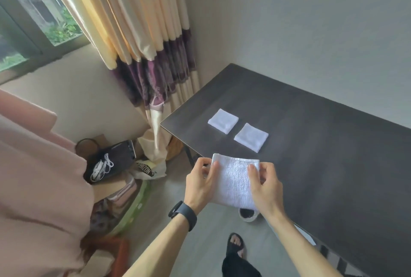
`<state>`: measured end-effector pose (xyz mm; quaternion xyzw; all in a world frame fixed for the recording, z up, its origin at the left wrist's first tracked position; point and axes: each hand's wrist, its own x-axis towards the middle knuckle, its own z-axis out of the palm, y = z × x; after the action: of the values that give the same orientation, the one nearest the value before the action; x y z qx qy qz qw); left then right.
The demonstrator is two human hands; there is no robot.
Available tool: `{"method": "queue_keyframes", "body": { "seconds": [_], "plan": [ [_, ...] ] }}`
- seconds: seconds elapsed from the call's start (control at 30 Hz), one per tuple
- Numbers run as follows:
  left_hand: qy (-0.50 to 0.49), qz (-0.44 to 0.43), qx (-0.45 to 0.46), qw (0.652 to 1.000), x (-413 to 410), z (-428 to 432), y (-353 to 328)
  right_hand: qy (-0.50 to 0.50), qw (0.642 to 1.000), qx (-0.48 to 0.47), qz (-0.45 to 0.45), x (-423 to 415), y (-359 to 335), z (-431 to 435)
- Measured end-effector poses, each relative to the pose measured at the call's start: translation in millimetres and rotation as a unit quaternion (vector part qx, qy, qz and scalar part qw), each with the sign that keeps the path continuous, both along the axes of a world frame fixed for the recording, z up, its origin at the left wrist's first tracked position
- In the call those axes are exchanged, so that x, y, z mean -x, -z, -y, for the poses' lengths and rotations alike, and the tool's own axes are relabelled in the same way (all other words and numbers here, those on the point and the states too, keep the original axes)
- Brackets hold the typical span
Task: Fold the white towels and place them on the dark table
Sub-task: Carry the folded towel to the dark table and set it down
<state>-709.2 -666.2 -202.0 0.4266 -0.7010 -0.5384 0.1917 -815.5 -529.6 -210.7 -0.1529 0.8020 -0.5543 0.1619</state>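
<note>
We are looking down on a dark table (322,165) that is standing in the room's corner, against the pale wall (311,32). A folded white towel (223,120) is lying flat near its left end, and a second folded towel (251,137) is lying just beside it, not touching, nearer to us.

The only lettering in view is a short band of dark capital letters on a crumpled pale bag (153,171). It lies on the floor (173,190), left of the near left corner of the desk (311,154), below the curtain (155,72). The print is tilted and blurred. Something like "ZON" shows, but the whole word cannot be read.
</note>
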Motion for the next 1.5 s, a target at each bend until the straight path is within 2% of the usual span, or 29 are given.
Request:
{"method": "queue_keyframes", "body": {
  "seconds": [0.47, 0.63, 0.9, 1.13, 1.5],
  "plan": [
    [0.055, 0.122, -0.026, 0.991, 153, 169, 40, 0.009, 0.995, -0.069, 0.076, 136, 48, 163],
    [0.098, 0.151, -0.018, 0.984, 196, 222, 70, 0.041, 0.988, -0.115, 0.093, 170, 74, 211],
    [0.183, 0.194, -0.068, 0.961, 256, 301, 128, 0.117, 0.97, -0.173, 0.128, 203, 123, 278],
    [0.266, 0.228, -0.065, 0.935, 295, 332, 176, 0.176, 0.952, -0.195, 0.157, 222, 161, 304],
    [0.311, 0.248, -0.018, 0.917, 327, 349, 217, 0.196, 0.935, -0.24, 0.174, 248, 201, 319]
  ]
}}
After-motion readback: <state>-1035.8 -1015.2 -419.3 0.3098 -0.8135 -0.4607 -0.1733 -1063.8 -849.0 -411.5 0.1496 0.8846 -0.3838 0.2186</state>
